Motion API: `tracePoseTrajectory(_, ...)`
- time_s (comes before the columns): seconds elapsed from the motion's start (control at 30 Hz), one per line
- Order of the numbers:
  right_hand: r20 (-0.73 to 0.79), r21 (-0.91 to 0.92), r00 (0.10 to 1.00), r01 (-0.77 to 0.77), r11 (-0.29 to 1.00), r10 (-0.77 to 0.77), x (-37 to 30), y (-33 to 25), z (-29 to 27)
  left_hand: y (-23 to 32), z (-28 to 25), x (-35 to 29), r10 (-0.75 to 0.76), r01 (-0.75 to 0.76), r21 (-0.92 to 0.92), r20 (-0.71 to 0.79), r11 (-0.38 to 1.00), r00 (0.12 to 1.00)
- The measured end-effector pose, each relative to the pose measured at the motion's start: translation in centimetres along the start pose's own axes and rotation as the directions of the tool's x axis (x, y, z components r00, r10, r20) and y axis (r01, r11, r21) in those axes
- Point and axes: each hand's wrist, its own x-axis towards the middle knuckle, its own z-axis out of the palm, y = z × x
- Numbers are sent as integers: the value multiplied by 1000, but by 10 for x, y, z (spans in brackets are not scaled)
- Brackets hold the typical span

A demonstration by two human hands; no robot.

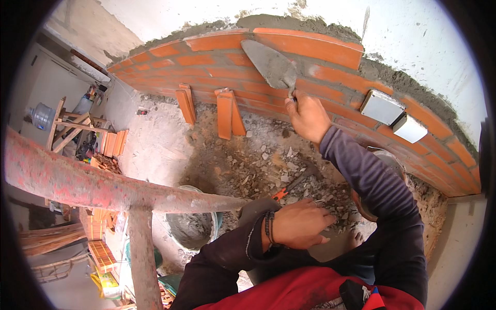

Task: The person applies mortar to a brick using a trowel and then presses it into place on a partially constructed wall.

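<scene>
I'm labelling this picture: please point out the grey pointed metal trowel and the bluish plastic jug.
Grey pointed metal trowel [271, 66]: head view, middle of its blade.
Bluish plastic jug [42, 117]: head view, side of its body.

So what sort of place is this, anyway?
Probably a building or renovation site: there's an orange brick wall, a trowel in the right hand, and a bucket of grey mix.

Layout about the brick wall.
On its right half, two electrical boxes; before its middle, the trowel in the right hand; near its foot, left of centre, two brick pairs; before it, rubble; farther out leftward, a bucket containing mortar.
</scene>
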Motion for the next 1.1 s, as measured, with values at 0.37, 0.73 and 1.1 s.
tracePoseTrajectory(0.37,11,-111,1000,11,994,-10,-9,11,1,-3,1,-2,1,-1,1,1,1000,1000)
tracePoseTrajectory(0.73,19,-90,1000,12,996,-11,-8,27,1,-4,3,1,46,-46,1,-32,999,998)
tracePoseTrajectory(1.1,-96,-80,994,-67,995,59,-35,45,13,1,2,2,40,-40,6,-31,999,999)
